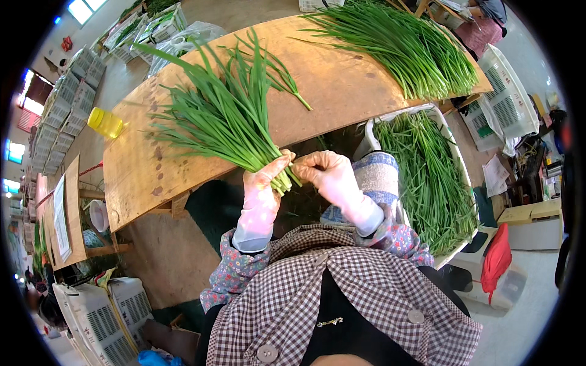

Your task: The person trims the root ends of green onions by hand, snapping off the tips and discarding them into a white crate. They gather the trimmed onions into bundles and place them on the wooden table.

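My left hand [268,178], in a pale translucent glove, grips a bunch of garlic chives [224,123] near its cut stem ends. The leaves fan up and to the left over the wooden table [334,100]. Close beside the stems, my right hand [327,171] has thumb and fingertips pinched together, also gloved. A stem of the bunch reaches towards those fingertips; whether they pinch it is too small to tell. A few loose chives [288,84] lie on the table behind the bunch. At the far right of the table rests a large pile of chives [398,50].
A white crate [462,169] of greens stands at my right, beside a blue-and-white cloth [377,176]. A yellow-capped container [105,123] sits at the table's left edge. White crates [112,315] stand at lower left. Another person [480,32] is at upper right.
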A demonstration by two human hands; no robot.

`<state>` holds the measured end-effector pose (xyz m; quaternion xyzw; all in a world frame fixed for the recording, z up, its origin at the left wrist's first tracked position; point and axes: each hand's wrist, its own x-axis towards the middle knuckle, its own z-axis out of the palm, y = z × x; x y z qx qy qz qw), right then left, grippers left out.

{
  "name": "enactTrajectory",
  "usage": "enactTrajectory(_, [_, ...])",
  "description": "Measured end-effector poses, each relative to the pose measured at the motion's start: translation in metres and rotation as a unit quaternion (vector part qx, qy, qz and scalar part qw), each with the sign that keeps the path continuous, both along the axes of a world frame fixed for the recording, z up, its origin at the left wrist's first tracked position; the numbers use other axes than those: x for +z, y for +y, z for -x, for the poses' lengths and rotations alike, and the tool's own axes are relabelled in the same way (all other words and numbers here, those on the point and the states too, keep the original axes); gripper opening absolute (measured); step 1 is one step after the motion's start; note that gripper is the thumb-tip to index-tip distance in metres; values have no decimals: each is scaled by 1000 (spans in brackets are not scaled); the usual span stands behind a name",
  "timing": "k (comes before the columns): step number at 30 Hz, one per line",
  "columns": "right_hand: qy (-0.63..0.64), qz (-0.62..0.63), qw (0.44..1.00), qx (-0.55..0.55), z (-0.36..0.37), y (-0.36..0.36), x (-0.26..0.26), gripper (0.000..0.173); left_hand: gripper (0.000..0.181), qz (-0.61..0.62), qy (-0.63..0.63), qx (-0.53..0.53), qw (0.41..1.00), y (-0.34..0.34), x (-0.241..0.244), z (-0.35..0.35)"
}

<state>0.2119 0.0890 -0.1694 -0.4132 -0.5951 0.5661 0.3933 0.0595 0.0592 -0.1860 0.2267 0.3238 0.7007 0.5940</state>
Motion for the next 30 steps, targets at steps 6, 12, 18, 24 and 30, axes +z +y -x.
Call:
enactTrajectory(6, [355,406,835,108,-12,2,-22,23,33,6,12,-43,999,-4,10,1])
enactTrajectory(12, [230,192,903,307,-42,-21,-4,29,33,-2,-49,-31,998,0,17,14])
enactTrajectory(18, [-398,-303,866,14,-55,9,16,22,31,28,-47,6,998,2,36,42])
enactTrajectory(24, [-536,-344,760,-127,14,119,5,32,31,-5,-45,14,999,9,32,29])
enactTrajectory(30, [1,149,989,11,-11,122,38,27,29,11,-115,-4,993,-5,54,40])
